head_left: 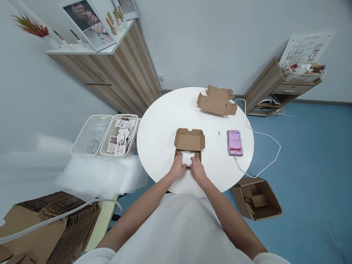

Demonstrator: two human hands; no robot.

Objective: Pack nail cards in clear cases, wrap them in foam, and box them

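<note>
A small brown cardboard box stands on the white round table in front of me, its lid raised toward the far side. Inside it lies a white wrapped packet. My left hand grips the packet's left side, fingers curled over into the box. On the opposite side, my right hand holds the packet with bent fingers. Both hands partly hide the box's front and side walls. What the white wrapping contains cannot be seen.
On the table lie an unfolded cardboard blank and a phone-like purple device with a white cable. Left are white baskets holding sachets and clear plastic, white sheets and stacked flat cardboard. An open carton stands on the floor.
</note>
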